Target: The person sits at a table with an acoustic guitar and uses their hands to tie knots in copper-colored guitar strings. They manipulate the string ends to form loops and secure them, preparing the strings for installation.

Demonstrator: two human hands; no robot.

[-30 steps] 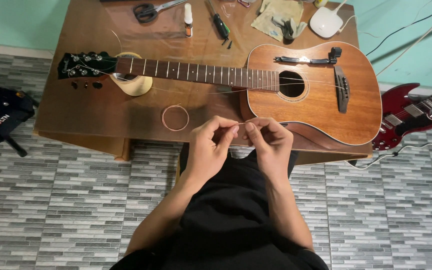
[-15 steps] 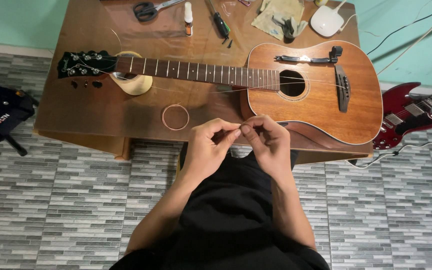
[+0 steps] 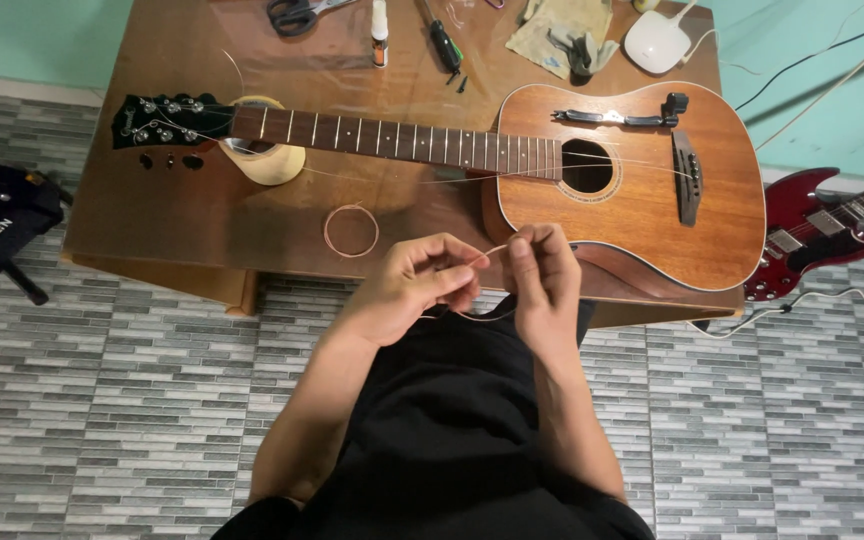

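Guitar string (image 3: 482, 256) pinched between left hand (image 3: 422, 285) and right hand (image 3: 542, 280), acoustic guitar (image 3: 632, 190) behind

guitar string (image 3: 487, 252): thin metal wire, coppery, catching light between the left hand (image 3: 422, 285) and right hand (image 3: 542, 280)
coiled string (image 3: 351, 230): same coppery wire, lying shiny on the table
acoustic guitar (image 3: 642, 195): reddish-brown wood body, satin sheen, smooth; dark fretboard carrying metal frets
headstock (image 3: 167, 120): glossy black, metal tuner posts glinting
table (image 3: 182, 215): brown wood, smooth, reflecting light softly
cloth (image 3: 562, 25): beige fabric, matt, looking crumpled
electric guitar (image 3: 812, 235): deep red, glossy finish
floor (image 3: 102, 400): grey tile strips, matt, showing rough texture
garment (image 3: 452, 430): black cloth, matt
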